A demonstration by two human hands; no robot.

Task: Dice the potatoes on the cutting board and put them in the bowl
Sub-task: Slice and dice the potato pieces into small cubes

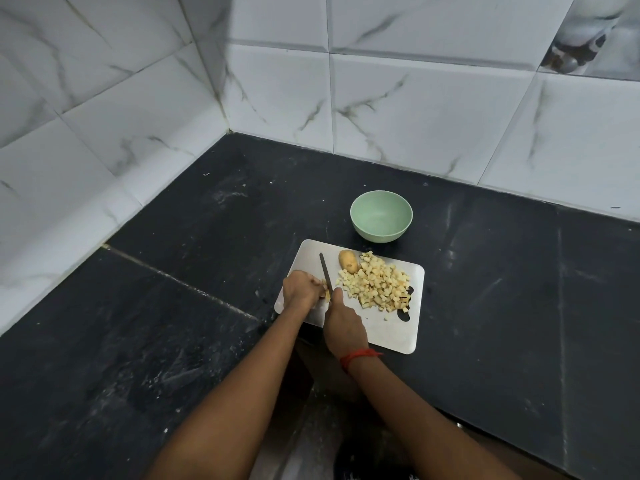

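Down on the dark tabletop, and straight in on a pale cutting board lying at a slant near the middle. On the board's left side, the left grip curled over, fingertips pinching a small potato piece down against the surface. Just to the right of it, the right grip clamped around the handle of a knife, the handle itself hidden inside the fist. Dark blade pointing away toward the far edge, running right alongside the left fingers, its near part at the held piece; touching or only just beside, impossible to tell. A red thread tied around the right wrist. Further out, a whole unpeeled potato at the far side of the board, just right of the blade tip and up against the pile. And what a pile: a wide heap of potato cubes across the board's right half, spilling onto the cut-out handle hole at the right edge, with a few loose cubes on the near side. All the visible potato on the board. Beyond the far edge, close but apart, a pale green bowl upright on the tabletop. White marbled wall tiles behind and to the left, meeting in the far-left corner.
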